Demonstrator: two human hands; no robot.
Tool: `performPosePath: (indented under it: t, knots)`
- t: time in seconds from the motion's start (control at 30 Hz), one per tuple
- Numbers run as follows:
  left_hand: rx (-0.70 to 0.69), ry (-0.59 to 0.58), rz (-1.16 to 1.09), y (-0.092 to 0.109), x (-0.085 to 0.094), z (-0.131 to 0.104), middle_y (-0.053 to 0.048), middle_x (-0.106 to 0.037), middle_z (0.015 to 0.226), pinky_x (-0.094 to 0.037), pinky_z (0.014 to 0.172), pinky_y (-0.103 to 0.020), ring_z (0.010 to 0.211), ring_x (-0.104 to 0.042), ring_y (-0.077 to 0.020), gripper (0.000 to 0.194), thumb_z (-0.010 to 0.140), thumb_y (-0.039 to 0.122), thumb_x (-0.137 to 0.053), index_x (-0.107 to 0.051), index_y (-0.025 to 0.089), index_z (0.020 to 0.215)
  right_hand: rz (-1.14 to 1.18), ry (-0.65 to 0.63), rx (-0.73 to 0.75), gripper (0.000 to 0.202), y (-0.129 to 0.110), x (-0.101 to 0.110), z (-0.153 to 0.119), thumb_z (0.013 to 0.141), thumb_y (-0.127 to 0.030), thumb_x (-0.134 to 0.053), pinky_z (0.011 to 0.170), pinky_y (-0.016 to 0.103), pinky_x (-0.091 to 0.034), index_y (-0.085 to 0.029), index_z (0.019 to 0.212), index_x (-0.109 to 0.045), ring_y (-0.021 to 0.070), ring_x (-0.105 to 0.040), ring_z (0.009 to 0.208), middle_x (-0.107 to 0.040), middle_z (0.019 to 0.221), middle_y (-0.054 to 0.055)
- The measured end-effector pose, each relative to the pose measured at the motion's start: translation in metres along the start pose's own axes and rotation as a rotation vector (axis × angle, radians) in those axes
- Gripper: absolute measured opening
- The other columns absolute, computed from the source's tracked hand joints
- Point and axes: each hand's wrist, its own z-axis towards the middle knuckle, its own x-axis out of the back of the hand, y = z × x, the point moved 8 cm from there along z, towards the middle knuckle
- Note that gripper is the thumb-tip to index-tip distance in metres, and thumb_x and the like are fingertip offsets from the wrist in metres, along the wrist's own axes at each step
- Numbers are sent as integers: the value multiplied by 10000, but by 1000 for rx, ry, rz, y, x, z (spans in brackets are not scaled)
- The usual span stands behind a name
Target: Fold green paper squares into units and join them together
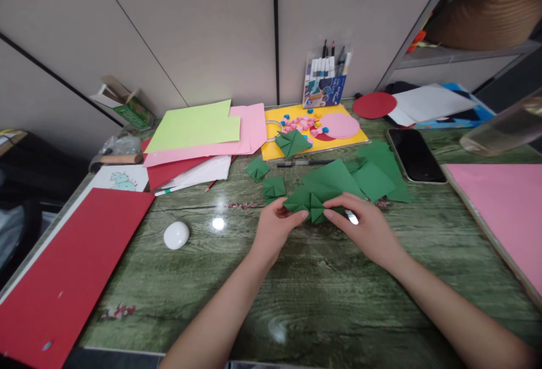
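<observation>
A folded green paper piece [315, 205] is pinched between my two hands, just above the table. My left hand [277, 225] grips its left side with thumb and fingers. On the other side my right hand [364, 225] holds its right part, thumb near the middle folds. Behind it lie loose green sheets [375, 179]. Small folded green pieces sit to the left and behind: one [274, 188] close to my left hand, another [257, 169] farther back, and a larger one [292, 142] on the yellow sheet's edge.
Red card [84, 267] and a white round object [176, 235] are at left. Lime paper [195, 126] tops a stack behind. A yellow sheet [271, 151] bears pink and blue bits. A phone [416, 155] and pink paper [499, 211] lie right; a marker box [324, 89] stands behind.
</observation>
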Motion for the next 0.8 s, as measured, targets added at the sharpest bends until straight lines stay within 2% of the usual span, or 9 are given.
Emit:
performPosePath:
  t: [0.23, 0.47, 0.63, 0.8]
  knots:
    - [6, -2, -11, -1, 3, 1, -12, -649, 781, -449, 637, -230, 700, -564, -115, 255, 604, 268, -744, -653, 158, 814, -8, 41, 1, 148, 1, 4, 0, 811, -334, -557, 695, 306, -425, -217, 871, -624, 185, -569, 782, -608, 821, 27]
    - [118, -75, -173, -11, -2, 1, -18, -635, 811, -480, 670, -236, 714, -572, -101, 273, 592, 234, -764, -642, 155, 823, 7, 41, -3, 152, 3, 4, 1, 820, -339, -538, 682, 311, -431, -220, 866, -621, 191, -573, 785, -616, 829, 30]
    - [99, -57, -134, -8, -2, 0, -30, -645, 805, -500, 710, -284, 733, -585, -125, 310, 567, 234, -777, -650, 149, 837, 37, 22, 3, 175, 3, 3, 1, 830, -356, -518, 671, 315, -430, -223, 864, -627, 190, -559, 766, -608, 811, 35]
    - [91, -53, -122, -7, -2, 0, -43, -664, 825, -496, 698, -266, 738, -596, -128, 295, 572, 250, -770, -665, 150, 829, 75, 34, 6, 200, 4, 5, 1, 836, -373, -501, 658, 309, -424, -221, 859, -629, 192, -555, 770, -603, 811, 39]
